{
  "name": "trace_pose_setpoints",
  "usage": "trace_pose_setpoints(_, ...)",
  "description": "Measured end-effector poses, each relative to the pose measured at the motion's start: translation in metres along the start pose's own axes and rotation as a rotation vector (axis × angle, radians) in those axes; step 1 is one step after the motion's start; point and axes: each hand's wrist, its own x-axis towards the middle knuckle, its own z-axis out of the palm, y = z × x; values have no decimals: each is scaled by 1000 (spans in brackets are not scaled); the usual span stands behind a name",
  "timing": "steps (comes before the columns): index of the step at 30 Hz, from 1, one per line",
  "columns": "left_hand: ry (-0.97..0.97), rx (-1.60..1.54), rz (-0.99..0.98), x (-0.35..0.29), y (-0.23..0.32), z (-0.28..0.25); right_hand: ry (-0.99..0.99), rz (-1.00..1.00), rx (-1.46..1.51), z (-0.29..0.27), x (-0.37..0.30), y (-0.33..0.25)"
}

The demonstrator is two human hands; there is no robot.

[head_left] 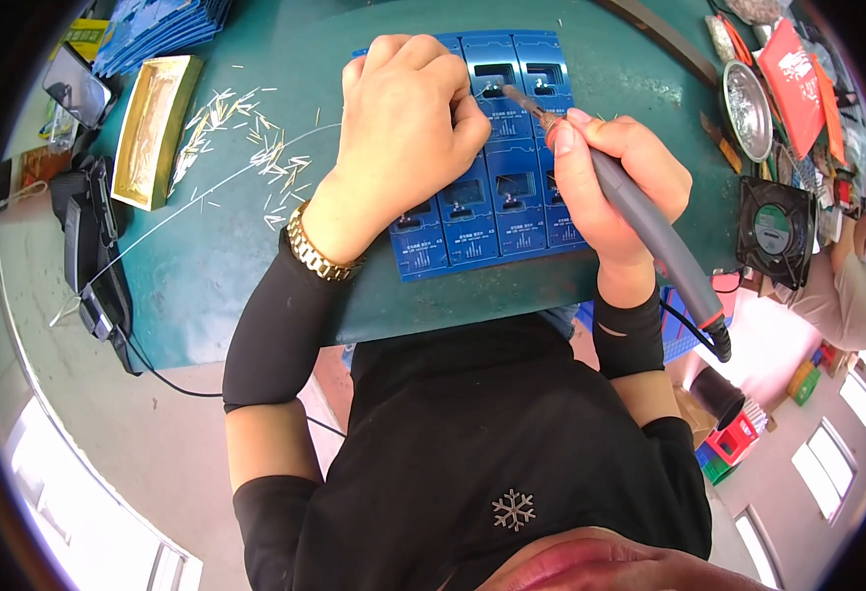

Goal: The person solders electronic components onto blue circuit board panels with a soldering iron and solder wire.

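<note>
gripping soldering iron (652, 222) pen-fashion in right hand (622, 177), tip reaching up-left over top row of blue board panel (497, 187). panel: directly under left hand (403, 113) (nearer), long axis running away from body, slightly tilted. left fingers curled, fingertips hidden; cannot tell if pinching thin wire (206, 196). shallow open box (169, 138) far left, metal dish (727, 98) right; contents unclear.

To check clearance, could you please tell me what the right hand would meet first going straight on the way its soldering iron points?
The soldering iron in the right hand would likely meet the blue circuit board panel first, tip leading; whether they touch now is unclear.
</note>
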Motion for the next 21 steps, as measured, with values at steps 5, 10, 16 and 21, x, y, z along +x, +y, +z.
trace_pose_setpoints(5, 3, 22, 15, 0, 0, 1, -41, -41, -6, 2, 2, 0)
trace_pose_setpoints(10, 11, 24, 24, 1, 0, 2, -80, -81, -43, 1, 4, -3)
trace_pose_setpoints(16, 16, 25, 29, 0, -2, 2, -155, -144, -90, 0, 6, -5)
trace_pose_setpoints(21, -8, -72, 28, -1, -4, -3, -62, -82, -44, -4, 3, -2)
